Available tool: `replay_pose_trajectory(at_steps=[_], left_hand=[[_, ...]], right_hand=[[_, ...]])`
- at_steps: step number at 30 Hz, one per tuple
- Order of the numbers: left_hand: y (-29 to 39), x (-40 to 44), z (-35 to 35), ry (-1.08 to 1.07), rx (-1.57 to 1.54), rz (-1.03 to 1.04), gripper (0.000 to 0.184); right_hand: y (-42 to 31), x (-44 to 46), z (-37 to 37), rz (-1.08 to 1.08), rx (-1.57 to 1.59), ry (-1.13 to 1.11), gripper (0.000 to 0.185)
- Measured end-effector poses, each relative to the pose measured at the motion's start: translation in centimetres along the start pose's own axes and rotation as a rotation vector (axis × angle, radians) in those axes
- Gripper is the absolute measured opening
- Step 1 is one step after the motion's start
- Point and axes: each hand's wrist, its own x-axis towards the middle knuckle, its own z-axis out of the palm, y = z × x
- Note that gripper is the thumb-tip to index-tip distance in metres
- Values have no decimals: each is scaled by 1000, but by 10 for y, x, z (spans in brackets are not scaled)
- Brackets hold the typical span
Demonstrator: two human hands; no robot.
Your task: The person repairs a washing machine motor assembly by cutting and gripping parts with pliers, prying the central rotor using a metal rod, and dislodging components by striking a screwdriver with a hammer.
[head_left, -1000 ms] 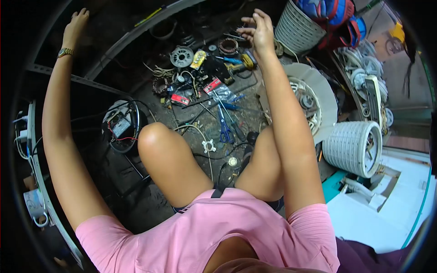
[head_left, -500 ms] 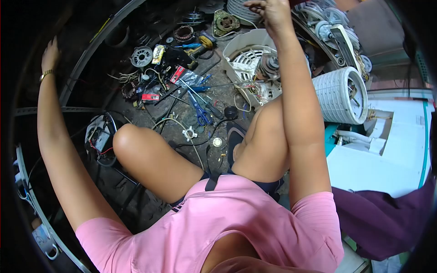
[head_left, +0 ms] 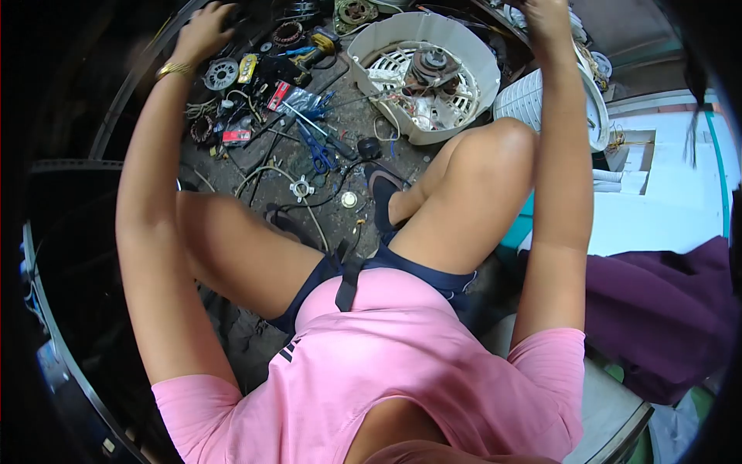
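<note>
My left hand (head_left: 202,32) is raised at the upper left, above a gold watch (head_left: 176,69), its fingers apart and nothing visible in them. At the top right my right hand (head_left: 547,23) is smeared and cut by the frame edge, so its fingers are unclear. Between the arms, a round white plastic housing (head_left: 483,73) with a motor (head_left: 433,66) lies on the floor. Left of it are a yellow power drill (head_left: 318,48), blue-handled scissors (head_left: 319,155), a red-and-white packet (head_left: 278,97) and a round metal motor cover (head_left: 222,73).
A white perforated drum (head_left: 519,102) lies behind my right forearm. A white panel (head_left: 657,213) and purple cloth (head_left: 665,309) are at the right. Cables and a small white bracket (head_left: 301,188) lie on the floor between my legs. A metal frame (head_left: 73,363) runs along the left.
The view has shifted, bringing the white housing into full sight. My left hand has moved right and up in view; my right hand has moved right. My knees are spread wider.
</note>
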Motion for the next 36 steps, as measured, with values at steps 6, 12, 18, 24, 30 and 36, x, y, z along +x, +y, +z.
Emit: replay_pose_trajectory(at_steps=[6,12,18,24,30,36], left_hand=[[76,-16,10,-29,-134,39,45],[108,-41,74,-186,-216,-1,34],[177,-126,201,-561,-292,-56,26],[241,-216,285,-682,-473,-91,17],[273,-286,313,-740,-374,242,33],[252,-273,329,-678,-609,352,39]], right_hand=[[-38,-27,-29,-37,-140,45,23],[-76,-51,-39,-63,-254,66,21],[-83,-58,-29,-44,-270,58,20],[-4,-53,23,57,-329,-63,18],[16,-43,50,86,-524,-426,24],[20,-61,34,87,-569,-440,26]])
